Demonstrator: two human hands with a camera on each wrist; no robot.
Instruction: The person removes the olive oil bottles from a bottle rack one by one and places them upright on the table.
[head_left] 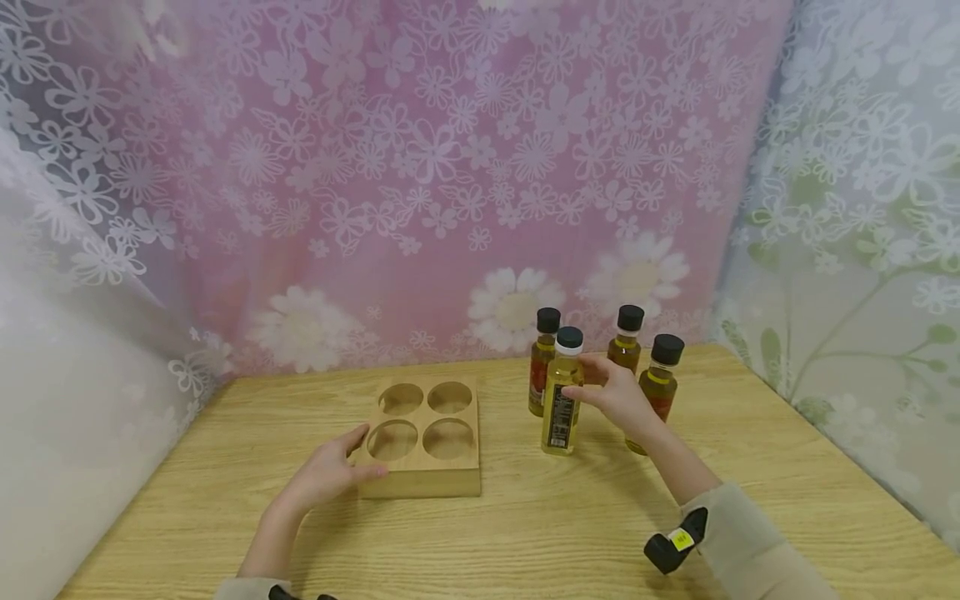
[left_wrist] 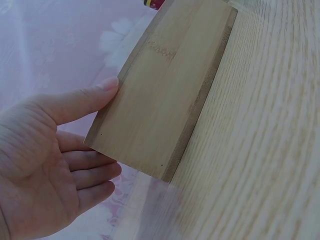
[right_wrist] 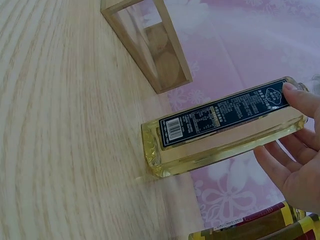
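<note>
Right hand (head_left: 618, 396) at frame centre-right, fingers curled round front clear square oil bottle (head_left: 561, 400) (black cap, standing on worktop). Left hand (head_left: 330, 473), fingers relaxed, touches four-hole bamboo holder (head_left: 425, 435) lower centre.

Lighting: soft, even and bright; only faint shadows are cast on the table (head_left: 570, 525). No harsh glare is seen. Head view: wide-angle bending at the edges, corners softened. Wrist views: slightly hazy, with the floral backdrop (left_wrist: 60, 45) blurred.
</note>
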